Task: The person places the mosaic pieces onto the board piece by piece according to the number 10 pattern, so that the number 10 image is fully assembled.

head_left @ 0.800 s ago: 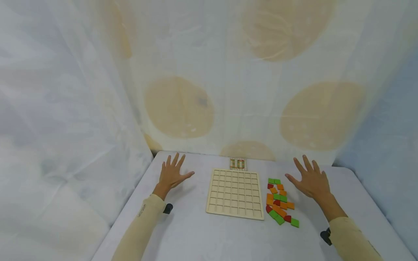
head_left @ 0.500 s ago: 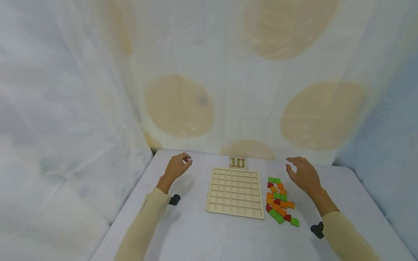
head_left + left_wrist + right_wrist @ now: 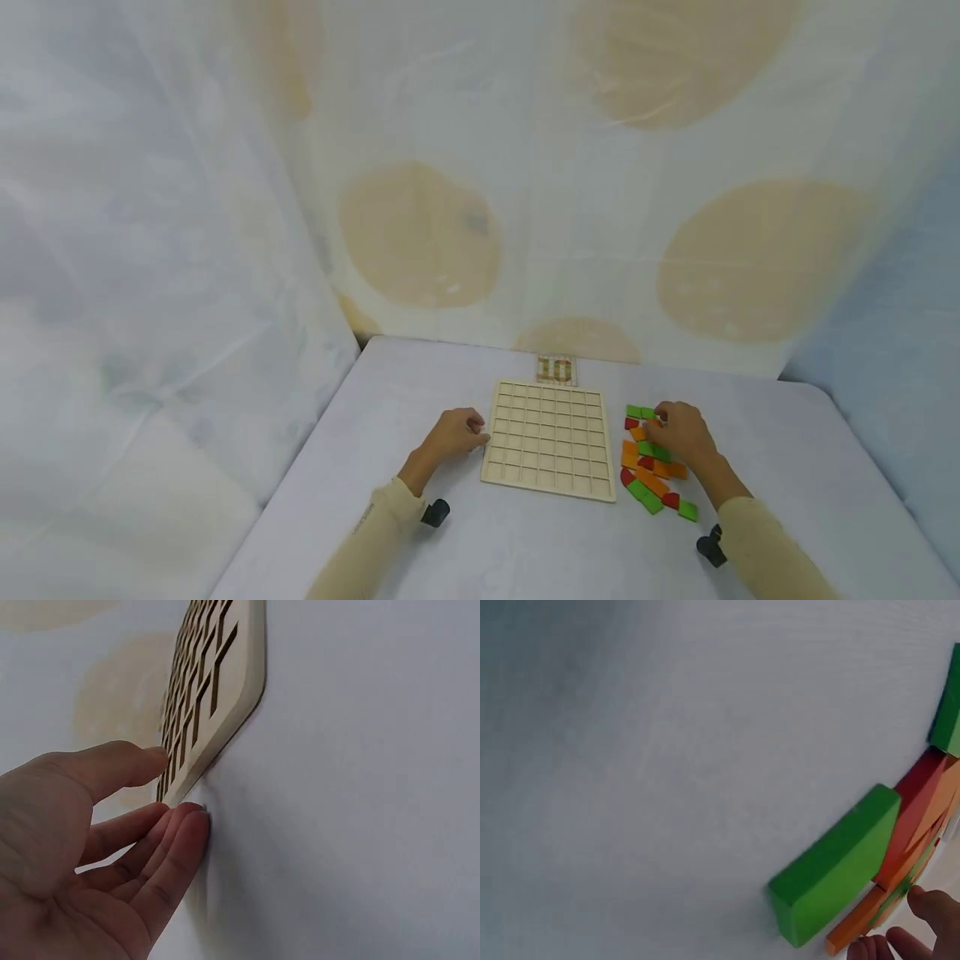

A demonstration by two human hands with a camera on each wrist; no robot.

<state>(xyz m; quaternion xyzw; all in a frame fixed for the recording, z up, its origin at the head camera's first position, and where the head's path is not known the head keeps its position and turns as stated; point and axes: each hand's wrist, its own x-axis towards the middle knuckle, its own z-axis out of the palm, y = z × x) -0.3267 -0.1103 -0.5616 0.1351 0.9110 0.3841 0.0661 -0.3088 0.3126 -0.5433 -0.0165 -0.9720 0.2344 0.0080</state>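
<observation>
A pale wooden grid board (image 3: 551, 439) lies on the table, its square cells bare. My left hand (image 3: 452, 437) is at the board's left edge, thumb and fingertips right at the rim. In the left wrist view the thumb of this hand (image 3: 82, 825) is raised above its loosely bent fingers, with the board's edge (image 3: 225, 720) just beyond. To the board's right, my right hand (image 3: 682, 432) reaches down over the upper part of a group of coloured tiles (image 3: 651, 488), fingers bent. I cannot tell whether it pinches a tile; its fingertips partly cover the orange ones.
Green, orange and red tiles lie loosely together, with a green tile (image 3: 840, 862) large in the right wrist view. A small patterned card (image 3: 557, 369) lies behind the board. A spotted white curtain (image 3: 585, 250) hangs behind the white table (image 3: 570, 550).
From spread and raised, both hands have bent their fingers and come down and inward. The left has reached the board's left edge, the right the tiles. The board stays put.
</observation>
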